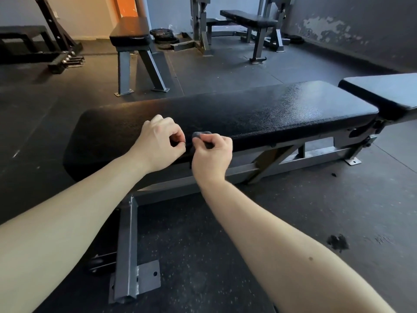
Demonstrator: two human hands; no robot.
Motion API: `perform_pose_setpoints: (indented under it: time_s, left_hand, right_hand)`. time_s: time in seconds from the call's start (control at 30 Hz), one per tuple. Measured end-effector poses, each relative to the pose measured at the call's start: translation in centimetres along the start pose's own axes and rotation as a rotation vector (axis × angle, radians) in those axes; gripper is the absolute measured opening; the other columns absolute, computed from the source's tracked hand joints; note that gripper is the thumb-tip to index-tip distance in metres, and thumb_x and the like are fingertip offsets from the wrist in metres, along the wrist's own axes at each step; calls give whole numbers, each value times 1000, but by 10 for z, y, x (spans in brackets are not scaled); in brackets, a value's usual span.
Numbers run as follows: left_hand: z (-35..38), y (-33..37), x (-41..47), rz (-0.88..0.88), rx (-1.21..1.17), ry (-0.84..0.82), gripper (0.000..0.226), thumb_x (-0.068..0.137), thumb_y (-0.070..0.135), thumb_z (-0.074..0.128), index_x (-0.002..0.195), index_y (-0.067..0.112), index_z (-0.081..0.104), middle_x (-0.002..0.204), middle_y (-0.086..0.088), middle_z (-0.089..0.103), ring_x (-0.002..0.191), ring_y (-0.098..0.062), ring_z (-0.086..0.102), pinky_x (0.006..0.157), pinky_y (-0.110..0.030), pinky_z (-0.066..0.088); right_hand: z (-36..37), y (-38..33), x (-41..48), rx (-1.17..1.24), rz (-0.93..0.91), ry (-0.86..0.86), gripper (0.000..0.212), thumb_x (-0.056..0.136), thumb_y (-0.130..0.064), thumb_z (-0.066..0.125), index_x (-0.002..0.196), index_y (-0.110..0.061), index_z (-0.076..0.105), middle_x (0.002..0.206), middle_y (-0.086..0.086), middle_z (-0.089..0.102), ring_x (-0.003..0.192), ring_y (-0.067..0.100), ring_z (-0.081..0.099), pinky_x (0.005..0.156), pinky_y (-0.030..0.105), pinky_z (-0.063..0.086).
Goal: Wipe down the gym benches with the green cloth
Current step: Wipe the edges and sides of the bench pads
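Both hands closed on cloth (pixel 201 134): left hand (pixel 158 143) and right hand (pixel 212 154) pinch it, bunched, at 6 o'clock edge of bench (pixel 270 114). Colour reads dark, not confirmable. Recommended: spread flat first, then overlapping strokes toward 3 o'clock, seams included.

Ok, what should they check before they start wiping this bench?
1. Holding the cloth: ok, the left hand and the right hand both pinch it.
2. Is the cloth spread out for wiping: not ok, it is bunched up small.
3. Is the cloth at the near bench: ok, it is at the front edge.
4. Is it the green one: cannot tell, it looks dark.
5. Is the near bench wiped already: cannot tell.
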State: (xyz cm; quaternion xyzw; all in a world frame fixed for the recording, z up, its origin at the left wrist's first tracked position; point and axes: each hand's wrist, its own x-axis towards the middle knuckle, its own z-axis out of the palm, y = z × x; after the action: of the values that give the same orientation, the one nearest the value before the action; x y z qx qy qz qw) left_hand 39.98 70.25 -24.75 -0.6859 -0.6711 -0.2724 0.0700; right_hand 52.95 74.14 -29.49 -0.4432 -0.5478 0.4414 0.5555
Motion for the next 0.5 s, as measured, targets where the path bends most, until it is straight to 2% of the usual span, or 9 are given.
perform_pose_setpoints:
  time_s: [0.07, 0.1, 0.13, 0.2, 0.23, 0.27, 0.33, 0.4, 0.5]
  left_hand:
    - [-2, -3, -4, -7, -14, 9, 9, 85, 20, 72, 77, 22, 68, 83, 8, 58, 89, -17, 49, 85, -47, 44]
    - [-3, -4, -5, -8, -20, 10, 9, 86, 19, 71, 77, 22, 68, 83, 7, 59, 90, -17, 49, 86, -47, 44]
    - [-4, -5, -6, -11, -22, 9, 10, 86, 20, 71, 77, 21, 69, 84, 7, 60, 90, -18, 49, 87, -47, 44]
    - [-6, -5, -7, -18, -27, -3, 11, 87, 20, 70, 77, 23, 68, 85, 6, 61, 91, -18, 50, 88, -46, 44]
    - [-7, -4, -7, -19, -29, -10, 12, 87, 20, 70, 76, 24, 67, 86, 6, 62, 91, -17, 49, 89, -46, 44]
    - [-8, -4, -7, -19, -28, -15, 13, 87, 21, 70, 76, 25, 66, 86, 7, 62, 91, -17, 49, 89, -45, 44]
    - [-7, -4, -7, -15, -27, -16, 15, 87, 20, 70, 75, 26, 64, 84, 8, 61, 89, -15, 48, 89, -45, 44]
    - [-6, -2, -7, -17, -24, -16, 14, 86, 20, 70, 75, 25, 63, 83, 9, 59, 89, -15, 48, 89, -46, 44]
    - [-6, -2, -6, -16, -14, -14, 14, 85, 19, 70, 75, 24, 62, 83, 8, 58, 89, -17, 49, 90, -48, 44]
  right_hand:
    - [-20, 1, 21, -51, -9, 24, 7, 86, -10, 77, 87, -17, 75, 107, -2, 58, 91, -5, 58, 78, -2, 37]
    - [-36, 4, 36, -74, -24, 95, 6, 85, -9, 78, 87, -15, 77, 107, 3, 63, 87, -6, 59, 79, -1, 38]
    - [-53, 7, 52, -71, -22, 182, 5, 84, -9, 77, 86, -14, 77, 107, 10, 67, 86, -4, 63, 81, 2, 42]
    - [-83, 18, 75, -49, 30, 323, 4, 83, -13, 78, 84, -16, 75, 109, 15, 68, 86, 5, 70, 87, 22, 56]
    - [-90, 22, 80, -43, 54, 362, 5, 83, -16, 78, 82, -19, 74, 110, 16, 68, 88, 10, 72, 89, 30, 58]
    - [-90, 24, 79, -27, 79, 384, 8, 83, -17, 78, 81, -21, 72, 110, 17, 68, 90, 14, 72, 91, 31, 58]
    - [-73, 22, 62, 24, 89, 370, 14, 86, -11, 76, 81, -21, 68, 110, 19, 69, 92, 14, 71, 87, 21, 55]
    - [-48, 18, 34, 45, 61, 306, 19, 87, -3, 74, 82, -18, 65, 109, 17, 67, 88, 1, 68, 79, 10, 49]
    - [-21, 15, -1, 117, 120, 165, 17, 90, -4, 73, 82, -16, 63, 108, 8, 63, 82, -7, 63, 72, 6, 46]
